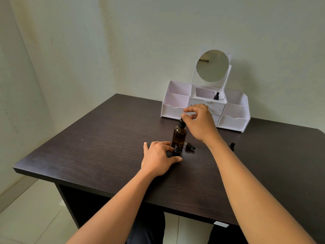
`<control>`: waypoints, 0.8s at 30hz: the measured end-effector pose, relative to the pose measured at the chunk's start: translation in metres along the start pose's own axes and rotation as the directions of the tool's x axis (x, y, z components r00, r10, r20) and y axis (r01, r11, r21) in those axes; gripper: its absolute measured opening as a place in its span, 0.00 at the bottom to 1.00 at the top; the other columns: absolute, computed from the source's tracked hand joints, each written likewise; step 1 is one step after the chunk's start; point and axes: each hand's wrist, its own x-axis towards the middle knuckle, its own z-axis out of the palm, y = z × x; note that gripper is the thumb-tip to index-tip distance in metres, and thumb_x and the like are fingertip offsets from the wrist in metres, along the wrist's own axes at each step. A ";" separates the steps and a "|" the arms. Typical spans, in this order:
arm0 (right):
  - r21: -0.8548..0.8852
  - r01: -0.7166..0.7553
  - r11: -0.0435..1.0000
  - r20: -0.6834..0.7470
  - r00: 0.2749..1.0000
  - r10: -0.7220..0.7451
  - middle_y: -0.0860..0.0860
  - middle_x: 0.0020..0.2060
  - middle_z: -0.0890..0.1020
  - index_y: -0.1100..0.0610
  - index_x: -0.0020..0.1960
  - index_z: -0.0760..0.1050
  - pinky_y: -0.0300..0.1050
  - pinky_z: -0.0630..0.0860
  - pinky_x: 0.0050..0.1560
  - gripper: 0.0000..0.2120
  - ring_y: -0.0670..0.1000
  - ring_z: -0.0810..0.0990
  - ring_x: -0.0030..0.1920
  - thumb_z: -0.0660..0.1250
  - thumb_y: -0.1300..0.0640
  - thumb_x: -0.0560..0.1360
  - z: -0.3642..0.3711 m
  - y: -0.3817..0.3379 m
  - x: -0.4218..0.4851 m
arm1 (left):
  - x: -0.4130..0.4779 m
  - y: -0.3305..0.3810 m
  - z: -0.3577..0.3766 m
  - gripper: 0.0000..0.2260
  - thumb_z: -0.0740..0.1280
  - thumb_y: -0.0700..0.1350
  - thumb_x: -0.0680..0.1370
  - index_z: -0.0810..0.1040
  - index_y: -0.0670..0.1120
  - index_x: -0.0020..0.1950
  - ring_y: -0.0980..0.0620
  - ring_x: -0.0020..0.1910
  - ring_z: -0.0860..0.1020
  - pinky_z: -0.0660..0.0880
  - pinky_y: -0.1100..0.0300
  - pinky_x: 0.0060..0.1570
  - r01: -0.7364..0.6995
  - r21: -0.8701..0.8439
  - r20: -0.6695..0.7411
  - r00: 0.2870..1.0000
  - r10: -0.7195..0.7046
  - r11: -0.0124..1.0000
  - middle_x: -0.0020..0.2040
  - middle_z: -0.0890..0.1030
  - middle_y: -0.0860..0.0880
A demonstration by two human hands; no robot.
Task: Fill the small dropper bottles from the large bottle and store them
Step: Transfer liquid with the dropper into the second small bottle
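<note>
**Open small bottle beside a tall one: tip and spill risks**

Large amber bottle [179, 136] stands upright mid-worktop [98, 138]; right hand [199, 123] above it, fingers [186, 116] pinched shut on its black dropper top [181, 122]. Left hand [159, 158] rests on the worktop, fingers curled loosely around the small dropper bottle [177, 150], which stands uncapped just in front of the large one; its own dropper cap [190, 146] lies on its side close by. Another small bottle [232, 146] sits to the right, partly hidden by the forearm; one more [216, 96] is already in the white organiser [233, 120].

Risks, as I judge them: lifting the top could drag the tall bottle over, since nothing steadies its body; drips between the two necks if the pipette travels loaded; right forearm may knock the half-hidden bottle; loose cap could roll.
</note>
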 end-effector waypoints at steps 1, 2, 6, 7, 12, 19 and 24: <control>0.000 -0.003 1.000 0.001 1.000 0.003 0.47 0.57 0.71 0.55 0.58 0.79 0.29 0.69 0.44 0.10 0.40 0.77 0.43 0.69 0.55 0.78 0.000 0.001 0.000 | 0.000 0.000 0.000 0.23 0.70 0.64 0.74 0.81 0.54 0.65 0.52 0.77 0.62 0.42 0.35 0.76 0.000 -0.001 0.000 1.000 0.000 1.000 0.74 0.71 0.57; -0.005 -0.002 1.000 0.005 1.000 0.002 0.47 0.57 0.71 0.55 0.57 0.80 0.30 0.71 0.45 0.09 0.40 0.77 0.42 0.69 0.55 0.78 0.000 0.001 -0.001 | -0.001 0.000 0.000 0.23 0.70 0.64 0.74 0.81 0.54 0.65 0.52 0.77 0.62 0.42 0.35 0.76 0.000 -0.002 -0.001 1.000 0.000 1.000 0.74 0.71 0.56; -0.043 0.000 0.999 0.020 1.000 0.001 0.50 0.57 0.73 0.53 0.46 0.78 0.39 0.74 0.51 0.02 0.40 0.76 0.42 0.68 0.57 0.78 0.000 0.002 0.000 | -0.001 -0.001 0.001 0.24 0.70 0.64 0.74 0.81 0.54 0.65 0.52 0.76 0.62 0.42 0.35 0.76 -0.002 -0.003 -0.006 1.000 0.002 1.000 0.74 0.71 0.57; -0.050 -0.003 0.999 0.025 1.000 0.005 0.51 0.57 0.74 0.54 0.46 0.78 0.39 0.73 0.51 0.03 0.40 0.76 0.43 0.68 0.57 0.78 0.000 0.003 0.000 | -0.001 -0.001 0.001 0.24 0.70 0.65 0.74 0.82 0.54 0.64 0.52 0.76 0.62 0.42 0.35 0.76 -0.003 -0.004 -0.007 1.000 0.003 1.000 0.74 0.72 0.57; -0.004 -0.019 1.000 0.026 0.999 0.019 0.48 0.57 0.72 0.56 0.55 0.80 0.28 0.69 0.43 0.09 0.40 0.78 0.43 0.70 0.52 0.77 -0.004 0.002 0.000 | 0.000 -0.001 0.001 0.24 0.70 0.65 0.74 0.81 0.54 0.65 0.52 0.76 0.62 0.42 0.35 0.76 -0.005 -0.002 -0.006 1.000 0.005 1.000 0.74 0.71 0.57; -0.025 -0.036 0.999 0.057 0.998 0.037 0.50 0.58 0.73 0.53 0.52 0.79 0.30 0.70 0.41 0.06 0.43 0.78 0.43 0.70 0.53 0.77 -0.002 0.004 -0.005 | 0.001 -0.002 0.003 0.23 0.70 0.65 0.74 0.82 0.54 0.64 0.52 0.76 0.62 0.42 0.35 0.76 -0.004 0.005 -0.014 1.000 0.004 1.000 0.74 0.72 0.57; -0.034 -0.015 0.999 0.029 0.999 0.016 0.50 0.56 0.74 0.53 0.51 0.79 0.35 0.75 0.45 0.04 0.41 0.77 0.41 0.70 0.54 0.77 0.001 0.001 -0.005 | 0.001 -0.001 0.002 0.24 0.70 0.65 0.74 0.81 0.54 0.65 0.52 0.76 0.62 0.42 0.35 0.76 -0.002 0.017 -0.015 1.000 0.002 1.000 0.74 0.72 0.57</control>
